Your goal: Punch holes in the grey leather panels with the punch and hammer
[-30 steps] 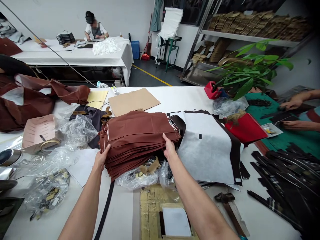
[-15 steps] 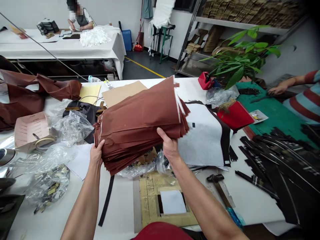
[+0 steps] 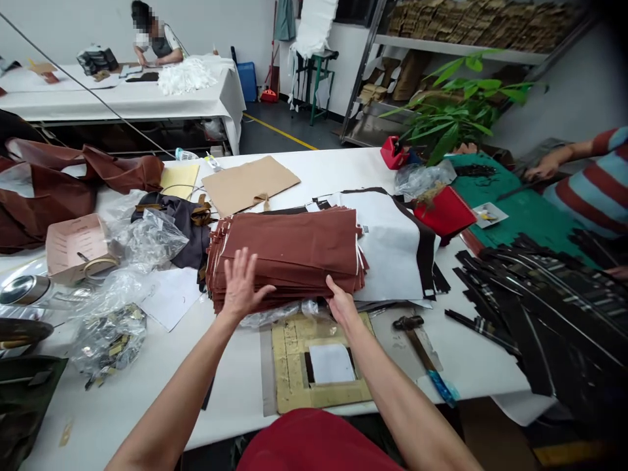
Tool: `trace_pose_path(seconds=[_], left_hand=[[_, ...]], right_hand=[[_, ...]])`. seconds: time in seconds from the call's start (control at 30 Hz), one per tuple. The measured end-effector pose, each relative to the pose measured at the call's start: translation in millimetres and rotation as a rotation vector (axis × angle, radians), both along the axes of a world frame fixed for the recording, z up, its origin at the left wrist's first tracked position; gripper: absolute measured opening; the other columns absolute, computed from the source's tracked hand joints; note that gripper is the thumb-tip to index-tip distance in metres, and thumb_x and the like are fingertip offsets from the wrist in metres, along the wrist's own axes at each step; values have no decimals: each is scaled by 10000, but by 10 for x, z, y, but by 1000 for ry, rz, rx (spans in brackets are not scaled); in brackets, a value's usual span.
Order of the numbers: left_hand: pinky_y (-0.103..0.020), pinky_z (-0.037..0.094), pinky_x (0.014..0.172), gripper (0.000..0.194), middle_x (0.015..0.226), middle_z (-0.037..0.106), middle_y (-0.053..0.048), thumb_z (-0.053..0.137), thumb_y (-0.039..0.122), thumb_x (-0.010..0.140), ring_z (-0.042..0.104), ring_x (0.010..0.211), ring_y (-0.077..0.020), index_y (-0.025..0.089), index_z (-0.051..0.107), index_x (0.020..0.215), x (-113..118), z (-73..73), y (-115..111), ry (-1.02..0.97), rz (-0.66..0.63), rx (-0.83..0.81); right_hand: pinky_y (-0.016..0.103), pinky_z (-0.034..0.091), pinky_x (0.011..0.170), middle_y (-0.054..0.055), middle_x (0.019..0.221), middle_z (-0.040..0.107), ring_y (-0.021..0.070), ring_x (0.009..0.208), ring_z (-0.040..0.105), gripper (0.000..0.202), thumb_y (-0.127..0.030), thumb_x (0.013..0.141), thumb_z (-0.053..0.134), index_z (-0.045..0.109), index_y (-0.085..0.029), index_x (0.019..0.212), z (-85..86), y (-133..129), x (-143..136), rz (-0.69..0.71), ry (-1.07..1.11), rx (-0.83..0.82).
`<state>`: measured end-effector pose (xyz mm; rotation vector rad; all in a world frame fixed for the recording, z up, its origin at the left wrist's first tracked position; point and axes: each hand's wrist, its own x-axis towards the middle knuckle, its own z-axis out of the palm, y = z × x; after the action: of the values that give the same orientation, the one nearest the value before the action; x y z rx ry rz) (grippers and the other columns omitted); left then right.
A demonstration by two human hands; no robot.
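A thick stack of reddish-brown fabric pieces lies on the table, its right end over a white sheet with black borders. My left hand rests flat near the stack's left front, fingers spread and thumb out. At the front edge, right of the middle, my right hand grips the stack, thumb on top and the other fingers mostly hidden below. Just in front of the stack is a yellowish board with a white rectangle on it.
A hammer lies to the right, beside black strips. Clear plastic bags, a pink box and brown fabric are on the left. A cardboard sheet lies behind. Co-workers are at the far table and right edge.
The brown stack has come down from my raised hands onto the table and lies flatter. My left hand has let go of its left end and moved right, onto its top.
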<state>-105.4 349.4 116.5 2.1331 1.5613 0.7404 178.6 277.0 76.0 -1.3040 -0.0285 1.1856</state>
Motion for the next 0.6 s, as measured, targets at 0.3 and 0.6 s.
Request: trace_pose_path(seconds=[0.3,0.6], left_hand=[[-686,-119,1182,797,1697,-18,-196,611,489,969,-105,1566,-381,158,281,1615,703,-367,-262,316,-301,85],[-542,278,1228,694,1669,237,-182,477,486,1017,193,1560,-331,162,310,1607,124,-750,-2237,271,-356,-50]], right_hand=[[437,607,871,81,1087,742,214,942,724,268,-273,920,743,693,-136,1145,-124,-305,355,286,-285,-85],[529,98,1266,151,1568,453,341,1510,285,557,-386,813,712,662,-179,1327,-182,-2404,387,512,-943,-180]])
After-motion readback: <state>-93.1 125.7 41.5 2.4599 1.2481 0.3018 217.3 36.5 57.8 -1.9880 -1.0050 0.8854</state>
